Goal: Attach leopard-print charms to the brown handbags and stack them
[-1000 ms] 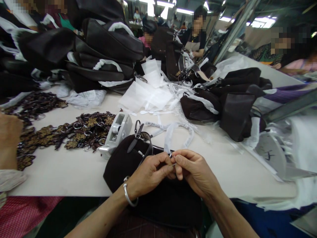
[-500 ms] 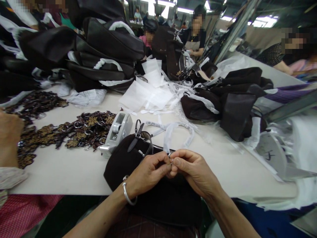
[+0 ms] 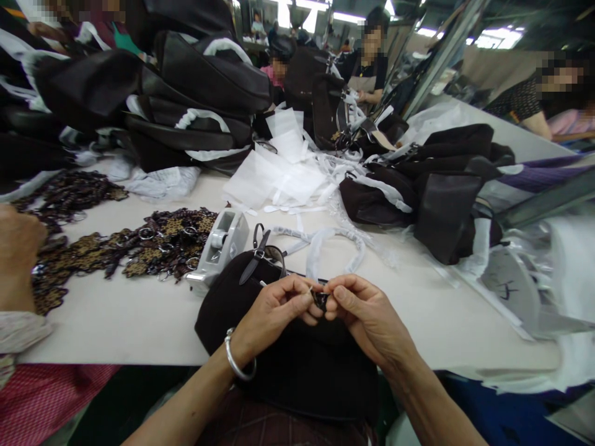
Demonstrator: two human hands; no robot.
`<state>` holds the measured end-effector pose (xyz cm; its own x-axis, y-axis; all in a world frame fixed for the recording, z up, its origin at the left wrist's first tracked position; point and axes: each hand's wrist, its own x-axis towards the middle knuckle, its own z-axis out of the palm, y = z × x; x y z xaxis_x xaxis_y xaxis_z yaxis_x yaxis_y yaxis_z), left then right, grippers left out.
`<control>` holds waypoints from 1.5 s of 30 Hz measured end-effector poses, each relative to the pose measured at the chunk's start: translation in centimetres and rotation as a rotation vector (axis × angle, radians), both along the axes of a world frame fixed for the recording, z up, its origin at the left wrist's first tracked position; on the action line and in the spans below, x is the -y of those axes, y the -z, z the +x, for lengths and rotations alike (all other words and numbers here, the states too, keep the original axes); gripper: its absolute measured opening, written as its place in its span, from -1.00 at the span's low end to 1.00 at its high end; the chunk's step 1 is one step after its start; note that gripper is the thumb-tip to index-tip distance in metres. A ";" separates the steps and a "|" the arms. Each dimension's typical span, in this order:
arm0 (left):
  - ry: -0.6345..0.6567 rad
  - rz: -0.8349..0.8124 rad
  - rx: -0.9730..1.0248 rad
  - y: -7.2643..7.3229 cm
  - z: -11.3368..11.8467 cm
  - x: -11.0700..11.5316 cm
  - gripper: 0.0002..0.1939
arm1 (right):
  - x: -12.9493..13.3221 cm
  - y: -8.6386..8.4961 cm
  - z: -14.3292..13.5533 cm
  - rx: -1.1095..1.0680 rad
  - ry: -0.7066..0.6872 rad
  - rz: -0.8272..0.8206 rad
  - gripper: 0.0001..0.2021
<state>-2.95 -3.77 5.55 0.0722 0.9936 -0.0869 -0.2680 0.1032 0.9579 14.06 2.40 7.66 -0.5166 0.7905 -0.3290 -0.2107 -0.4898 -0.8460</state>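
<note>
Table [image 3: 446, 310] w/ dark bag [image 3: 302, 378] at near edge

Bag sticks out past edge toward me; gray tape dispenser [image 3: 218, 248] just beside, on L. Over bag, my L hand [image 3: 283, 303] & R hand [image 3: 367, 310] pinch small dark pc [image 3: 320, 300] btwn thumbs & fingers.

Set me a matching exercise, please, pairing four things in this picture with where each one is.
1. bangle
2. tape dispenser
3. small dark piece
4. white sheets

A. between the ornament pile and nearest bag
B. between the left hand and right hand
C. loose on the table
D. around the left wrist

Pairs: 1-D; 2-A; 3-B; 4-C
</note>
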 end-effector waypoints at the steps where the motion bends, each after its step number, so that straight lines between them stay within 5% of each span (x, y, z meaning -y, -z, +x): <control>1: -0.003 -0.023 0.029 0.0 0.0 0.0 -0.73 | 0.0 0.1 0.0 0.015 0.013 -0.007 -0.80; 17: -0.051 0.093 -0.446 -1.8 0.5 0.3 -0.76 | 0.6 0.9 -0.1 0.191 -0.026 0.243 -0.86; 28: -0.075 0.134 -0.543 -1.6 0.5 0.3 -0.79 | 0.6 1.0 0.0 0.178 -0.047 0.288 -0.92; 37: -0.189 0.228 -0.633 -1.0 0.9 0.5 -0.81 | 1.0 -0.9 -0.1 0.502 0.029 0.950 -0.91; 45: -0.103 0.301 -0.572 -1.2 0.7 0.4 -0.79 | -0.7 -1.7 0.7 0.377 -0.228 0.379 -0.87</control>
<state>-2.23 -4.16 6.74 -0.0001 0.9797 0.2003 0.2981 -0.1912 0.9352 14.79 3.07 9.32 -0.5897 0.7713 -0.2396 0.2149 -0.1362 -0.9671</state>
